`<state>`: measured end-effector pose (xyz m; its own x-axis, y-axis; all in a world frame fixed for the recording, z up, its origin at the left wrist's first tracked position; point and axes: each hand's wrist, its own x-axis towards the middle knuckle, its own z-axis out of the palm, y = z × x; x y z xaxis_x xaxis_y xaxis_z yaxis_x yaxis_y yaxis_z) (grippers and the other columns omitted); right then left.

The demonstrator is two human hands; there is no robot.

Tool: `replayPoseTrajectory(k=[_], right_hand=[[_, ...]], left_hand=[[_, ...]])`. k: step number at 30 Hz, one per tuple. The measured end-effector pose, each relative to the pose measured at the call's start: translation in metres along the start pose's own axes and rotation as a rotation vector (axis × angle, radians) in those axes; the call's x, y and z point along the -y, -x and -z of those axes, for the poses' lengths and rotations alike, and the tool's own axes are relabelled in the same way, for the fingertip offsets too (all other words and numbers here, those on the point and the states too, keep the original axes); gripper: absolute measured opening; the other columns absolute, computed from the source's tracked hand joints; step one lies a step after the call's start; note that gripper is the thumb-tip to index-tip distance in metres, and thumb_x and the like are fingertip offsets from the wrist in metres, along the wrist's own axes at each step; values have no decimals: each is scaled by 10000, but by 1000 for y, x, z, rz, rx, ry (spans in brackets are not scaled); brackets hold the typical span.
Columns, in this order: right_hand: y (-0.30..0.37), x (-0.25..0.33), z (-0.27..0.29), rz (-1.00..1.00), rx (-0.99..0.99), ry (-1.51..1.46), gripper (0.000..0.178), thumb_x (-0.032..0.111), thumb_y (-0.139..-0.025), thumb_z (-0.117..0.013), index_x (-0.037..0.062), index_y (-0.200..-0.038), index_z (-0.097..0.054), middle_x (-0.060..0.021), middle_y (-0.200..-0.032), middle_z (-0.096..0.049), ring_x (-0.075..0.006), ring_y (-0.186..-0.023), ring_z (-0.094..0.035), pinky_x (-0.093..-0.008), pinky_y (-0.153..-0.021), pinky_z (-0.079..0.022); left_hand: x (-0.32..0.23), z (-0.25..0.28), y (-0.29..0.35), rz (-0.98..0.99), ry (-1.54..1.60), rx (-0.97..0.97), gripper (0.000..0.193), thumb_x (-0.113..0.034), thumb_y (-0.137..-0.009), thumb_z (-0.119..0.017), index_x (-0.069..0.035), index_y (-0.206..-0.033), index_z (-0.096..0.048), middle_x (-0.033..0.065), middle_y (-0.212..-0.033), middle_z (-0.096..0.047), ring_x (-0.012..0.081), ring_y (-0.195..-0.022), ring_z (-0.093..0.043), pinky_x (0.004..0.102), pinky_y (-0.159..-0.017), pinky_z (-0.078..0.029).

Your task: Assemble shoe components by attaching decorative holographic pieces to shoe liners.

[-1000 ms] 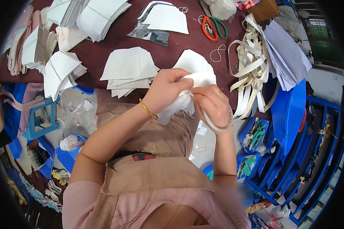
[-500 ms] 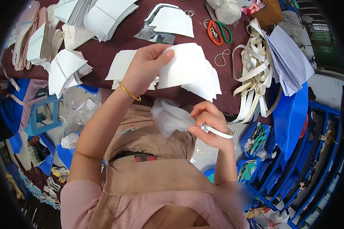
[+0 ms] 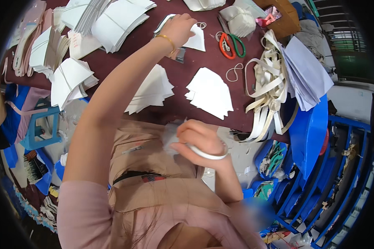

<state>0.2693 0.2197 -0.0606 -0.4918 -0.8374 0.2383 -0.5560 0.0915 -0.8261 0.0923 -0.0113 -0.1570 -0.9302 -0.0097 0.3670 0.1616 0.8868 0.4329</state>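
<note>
My left hand [image 3: 178, 31], with a gold bangle at its wrist, rests on the far stack of white cut pieces [image 3: 195, 41]. Its fingers lie stretched over the stack and hide part of it; a shiny silver sheet [image 3: 178, 55] shows beneath. Close to my lap, my right hand [image 3: 201, 141] is closed on a thin translucent white sheet [image 3: 169, 135], blurred by motion. A white band [image 3: 207, 155] curves round the base of that hand. Two fanned piles of white pieces, a left pile [image 3: 151, 91] and a right pile [image 3: 211, 93], lie between my hands.
Tied white stacks [image 3: 119, 23] fill the table's far left. Red-and-green-handled scissors [image 3: 226, 45] lie to the right, near a heap of cream straps [image 3: 270, 79] and bluish-white sheets [image 3: 305, 70]. A blue rack [image 3: 316, 199] stands lower right, a blue stool [image 3: 41, 128] at left.
My left hand has moved away from me to the far stack and no longer holds up the white piece. My right hand has shifted left with the translucent sheet.
</note>
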Motion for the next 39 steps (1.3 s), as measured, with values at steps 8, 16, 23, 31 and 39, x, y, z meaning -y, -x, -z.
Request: replayPoseTrajectory(k=[8,16,23,31,39], right_hand=[[15,-7,-10,-34,-94,75,199,40,-719,-738,28,-714,-540,-94,-771,-556,-242,-645,-548,-333,-567,-436],[11,-7,-5,-97,-123,71,194,6,-711,-734,23,-702,-541,-95,-780,-581,-210,-647,-556,-305,-562,-436],[-8,-4,7,-73,-440,344,208,41,-715,-738,5,-896,-641,-127,-923,-618,-291,-822,-600,-357,-712,-486],[-13,-11,10,-96,-519,374,274,1,-808,-662,-2,-1081,-641,-140,-882,-626,-230,-728,-631,-310,-645,-496],[-8,-7,25,-155,-481,317,181,-31,-718,-725,23,-887,-688,-88,-789,-578,-178,-651,-575,-283,-549,-452]], left_hand=[[-13,-8,4,48,-75,49,365,-294,-729,-730,-157,-1058,-651,59,-1046,-597,289,-1030,-549,399,-870,-441],[7,23,12,276,-107,32,194,-206,-887,-566,-45,-891,-674,168,-945,-663,338,-858,-643,428,-738,-510],[-88,77,111,-151,671,-46,262,-27,-902,-529,-11,-1153,-602,130,-1081,-660,221,-905,-635,253,-818,-472],[-123,93,157,284,995,237,250,-113,-916,-552,-30,-1147,-601,77,-821,-634,91,-713,-553,236,-650,-438],[-114,88,159,17,863,255,218,-178,-912,-603,-27,-1063,-646,18,-801,-636,36,-721,-527,216,-651,-428]])
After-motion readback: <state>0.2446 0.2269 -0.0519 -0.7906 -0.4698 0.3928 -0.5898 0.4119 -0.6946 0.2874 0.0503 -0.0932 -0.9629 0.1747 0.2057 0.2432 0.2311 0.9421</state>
